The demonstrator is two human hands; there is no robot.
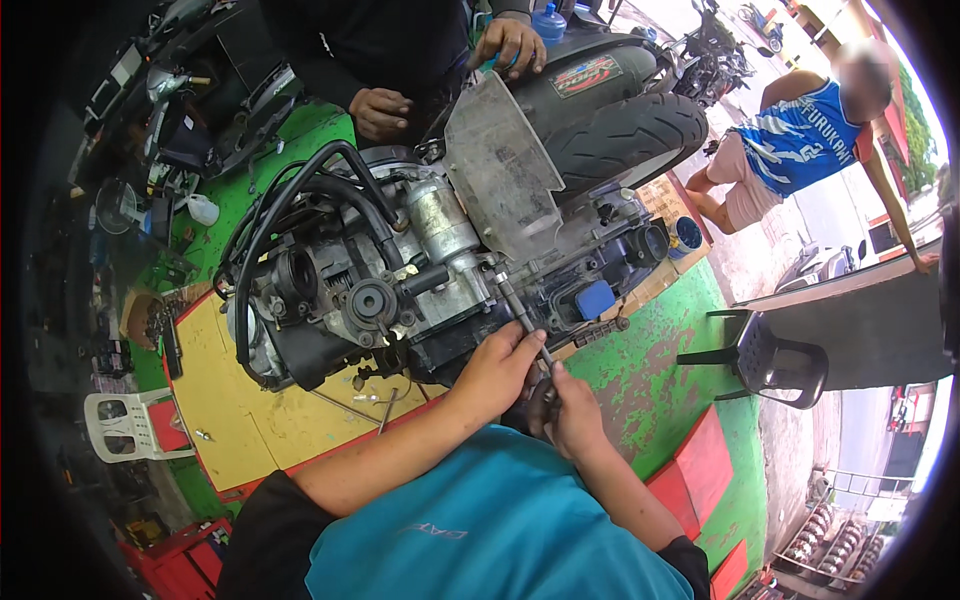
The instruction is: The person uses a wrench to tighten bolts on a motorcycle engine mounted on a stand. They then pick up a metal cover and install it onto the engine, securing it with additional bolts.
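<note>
My left hand [508, 368] is closed around a long steel socket extension [513, 300], whose upper end meets a bolt area on the motorcycle engine [445, 300]. Just below it, my right hand [568, 415] grips the lower end of this tool, a dark handle partly hidden by my fingers. Above the extension sits a scuffed translucent plate [500, 170], beside the rear tyre [625, 140]. A silver cylinder [435, 220] and black hoses [300, 180] lie on the engine to the left; a blue cap-like part [595, 298] is to the right of the tool.
A co-worker's hands [510, 45] rest across the engine at top. The engine lies over a yellow work table [255, 420] holding loose tools. Right are a person in a blue jersey [795, 145] and a black chair [765, 355]; left, a white chair [125, 425].
</note>
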